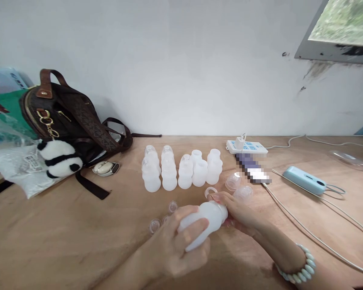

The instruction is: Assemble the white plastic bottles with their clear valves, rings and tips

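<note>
My left hand [175, 241] is wrapped round a white translucent plastic bottle [204, 221], which lies tilted with its neck to the right. At the bottle's neck, my right hand [237, 211] has its fingers pinched; what they grip there is hidden. Behind my hands stand several more white bottles [181, 169] in a cluster, some with clear caps on. Small clear caps [238, 187] and a ring [211, 192] lie loose on the wooden table [63, 229] near my hands. A pale bead bracelet [299, 268] is on my right wrist.
A brown bag [69, 117] with a panda toy [60, 158] sits at the left, beside plastic packaging [15, 165]. A power strip [246, 147], a phone, a blue device [304, 180] and white cables [314, 233] lie at the right. A wall runs behind.
</note>
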The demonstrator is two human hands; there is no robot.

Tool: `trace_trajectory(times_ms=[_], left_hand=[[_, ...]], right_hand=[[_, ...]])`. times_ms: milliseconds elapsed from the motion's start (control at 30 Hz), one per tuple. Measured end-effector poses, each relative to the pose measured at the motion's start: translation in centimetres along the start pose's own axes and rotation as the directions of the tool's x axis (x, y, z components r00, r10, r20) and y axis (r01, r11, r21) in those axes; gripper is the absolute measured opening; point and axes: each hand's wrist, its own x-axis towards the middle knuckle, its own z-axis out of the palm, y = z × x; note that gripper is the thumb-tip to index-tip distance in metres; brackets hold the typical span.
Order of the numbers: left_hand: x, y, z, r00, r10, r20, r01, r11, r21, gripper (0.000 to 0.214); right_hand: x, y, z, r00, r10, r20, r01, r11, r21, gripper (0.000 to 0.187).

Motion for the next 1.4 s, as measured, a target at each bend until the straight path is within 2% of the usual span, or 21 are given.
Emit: trace_trajectory(times_ms=[67, 133, 167, 233, 300, 333, 400, 533, 633, 700, 767, 800, 867, 900, 967, 1033, 1067, 1200, 1300, 1367, 1400], left_hand=[[0.1, -0.1, 0.2, 0.998, 0.010, -0.060, -0.011, 1.000, -0.023, 0.018], [0.2, -0.1, 0.5, 0.986, -0.147, -0.077, 0.137, 0.983, -0.126, 0.018], [0.3, -0.2, 0.5, 0.962, -0.268, -0.053, 0.254, 0.949, -0.185, 0.017], [0.4, -0.3, 0.6, 0.878, -0.478, 0.001, 0.461, 0.846, -0.269, 0.017], [0.5, -0.3, 0.5, 0.803, -0.595, 0.035, 0.573, 0.754, -0.321, 0.020], [0.5, -0.3, 0.5, 0.788, -0.614, 0.036, 0.588, 0.735, -0.338, 0.022], [0.5, -0.4, 0.4, 0.807, -0.591, 0.022, 0.558, 0.749, -0.358, 0.023], [0.5, -0.4, 0.2, 0.898, -0.440, -0.020, 0.408, 0.849, -0.335, 0.021], [0.7, -0.5, 0.1, 0.920, -0.390, -0.037, 0.359, 0.878, -0.317, 0.021], [0.8, -0.4, 0.1, 0.908, -0.417, -0.047, 0.385, 0.871, -0.306, 0.021], [0.8, -0.4, 0.1, 0.885, -0.463, -0.060, 0.428, 0.856, -0.289, 0.023], [0.8, -0.4, 0.1, 0.874, -0.481, -0.070, 0.445, 0.850, -0.282, 0.024], [0.8, -0.3, 0.2, 0.856, -0.510, -0.083, 0.472, 0.838, -0.275, 0.024], [0.8, -0.3, 0.2, 0.849, -0.522, -0.087, 0.483, 0.831, -0.276, 0.025], [0.8, -0.3, 0.1, 0.842, -0.533, -0.083, 0.494, 0.823, -0.280, 0.025], [0.8, -0.2, 0.1, 0.840, -0.538, -0.075, 0.499, 0.818, -0.286, 0.025], [0.9, -0.3, 0.0, 0.838, -0.541, -0.072, 0.502, 0.815, -0.288, 0.025], [1.0, -0.4, -0.1, 0.823, -0.563, -0.081, 0.519, 0.802, -0.296, 0.025], [1.0, -0.4, -0.1, 0.780, -0.619, -0.087, 0.563, 0.756, -0.332, 0.025], [1.0, -0.5, 0.0, 0.733, -0.675, -0.083, 0.604, 0.702, -0.377, 0.023], [1.0, -0.5, 0.0, 0.707, -0.703, -0.078, 0.623, 0.671, -0.402, 0.022]], right_hand=[[0.0, -0.1, -0.3, 0.987, 0.126, 0.102, -0.133, 0.989, 0.064, 0.036], [0.0, -0.3, -0.7, 0.966, 0.155, 0.206, -0.188, 0.970, 0.152, 0.040], [-0.1, -0.4, -0.8, 0.962, 0.127, 0.243, -0.176, 0.965, 0.193, 0.042], [-0.1, -0.7, -0.9, 0.968, 0.013, 0.251, -0.069, 0.974, 0.216, 0.041], [-0.2, -0.8, -1.0, 0.975, -0.077, 0.210, 0.041, 0.984, 0.173, 0.041], [-0.3, -0.8, -0.9, 0.977, -0.103, 0.189, 0.074, 0.986, 0.152, 0.040], [-0.3, -0.6, -0.8, 0.976, -0.122, 0.179, 0.096, 0.984, 0.149, 0.038], [-0.3, -0.4, -0.6, 0.965, -0.108, 0.238, 0.065, 0.981, 0.182, 0.041], [-0.3, -0.6, -1.0, 0.959, -0.122, 0.256, 0.096, 0.989, 0.115, 0.038], [-0.2, -1.0, -1.7, 0.964, -0.198, 0.176, 0.200, 0.980, 0.007, 0.036], [0.1, -1.5, -3.0, 0.948, -0.317, -0.024, 0.307, 0.933, -0.188, 0.030], [0.4, -1.6, -3.7, 0.915, -0.375, -0.147, 0.314, 0.893, -0.321, 0.027], [1.0, -1.8, -5.4, 0.829, -0.453, -0.327, 0.201, 0.787, -0.583, 0.023], [1.3, -1.7, -6.2, 0.816, -0.459, -0.350, 0.118, 0.726, -0.677, 0.024], [1.9, -1.3, -7.4, 0.871, -0.389, -0.300, 0.010, 0.625, -0.781, 0.032], [2.3, -0.8, -8.1, 0.937, -0.275, -0.215, -0.015, 0.584, -0.812, 0.043], [2.4, -0.6, -8.2, 0.955, -0.229, -0.186, -0.018, 0.583, -0.812, 0.048], [2.4, -0.5, -8.1, 0.972, -0.169, -0.161, -0.027, 0.604, -0.797, 0.055], [2.1, -1.0, -8.2, 0.943, -0.227, -0.244, -0.046, 0.635, -0.771, 0.044], [1.8, -1.4, -8.1, 0.880, -0.337, -0.334, 0.012, 0.719, -0.695, 0.033], [1.7, -1.7, -8.0, 0.845, -0.390, -0.367, 0.084, 0.774, -0.628, 0.027]])
